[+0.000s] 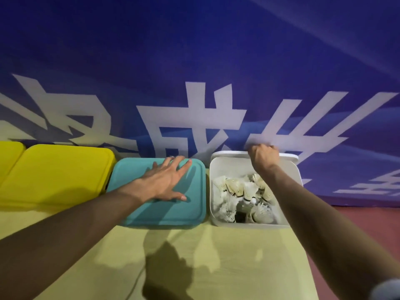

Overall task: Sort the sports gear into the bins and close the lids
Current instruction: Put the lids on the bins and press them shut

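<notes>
A: Head view: left hand [166, 180] lies flat, fingers spread, on the teal lid [160, 204], which is down. Right hand [263, 158] curls its fingers over the raised white lid [287, 156].

B: Closing stage, I'd say. White bin [216, 213] sits open, packed with shuttlecocks [240, 189].

A: Yellow bins [54, 174] look lidded. Next: swing that lid down and seat it square.

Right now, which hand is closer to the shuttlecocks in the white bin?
Right. The right hand grips the white lid at the bin's far edge, just beyond the shuttlecocks; the left hand lies flat on the neighbouring teal lid.
</notes>
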Tool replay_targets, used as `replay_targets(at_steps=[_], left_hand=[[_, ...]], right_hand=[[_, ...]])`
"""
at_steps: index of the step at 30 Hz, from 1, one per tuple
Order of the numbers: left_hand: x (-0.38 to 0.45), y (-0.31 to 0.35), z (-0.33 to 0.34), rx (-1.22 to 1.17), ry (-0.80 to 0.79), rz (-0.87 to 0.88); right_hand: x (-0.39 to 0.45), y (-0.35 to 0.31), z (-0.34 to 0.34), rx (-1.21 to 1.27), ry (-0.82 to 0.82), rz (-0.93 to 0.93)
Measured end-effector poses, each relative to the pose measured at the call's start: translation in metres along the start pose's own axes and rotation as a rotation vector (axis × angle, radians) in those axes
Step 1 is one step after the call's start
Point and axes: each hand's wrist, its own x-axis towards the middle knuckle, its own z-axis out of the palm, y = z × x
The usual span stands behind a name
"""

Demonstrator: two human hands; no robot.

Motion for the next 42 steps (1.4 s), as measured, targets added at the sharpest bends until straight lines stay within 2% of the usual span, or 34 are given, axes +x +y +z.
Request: replay_targets(at_steps=[6,9,13,18,25,31,37,42], left_hand=[[0.01,0.008,-0.018,-0.02,0.033,0.048],[0.014,0.014,-0.026,-0.046,0.089,0.081],[0.026,0.017,-0.033,-0.116,0.146,0.124],[0.033,0.023,-0.028,-0.094,0.103,0.188],[0.026,0.06,-0.003,-0.014,-0.032,0.339],[0.018,0.084,0.02,0.058,-0.093,0.38],[0.018,0.102,0.036,0.09,-0.14,0.379],[0.013,0.119,0.053,0.164,-0.072,0.367]], right_hand=[[0.0,0.01,-0.038,0.003,0.154,-0.018],[-0.027,0.025,-0.056,0.026,0.295,-0.082],[-0.088,0.038,-0.041,0.129,0.357,-0.139],[-0.159,0.04,-0.002,0.168,0.352,-0.132],[-0.223,-0.002,0.047,0.342,0.307,-0.123],[-0.242,-0.022,0.065,0.295,0.27,-0.116],[-0.251,-0.012,0.071,0.333,0.231,-0.104],[-0.255,-0.005,0.076,0.349,0.218,-0.112]])
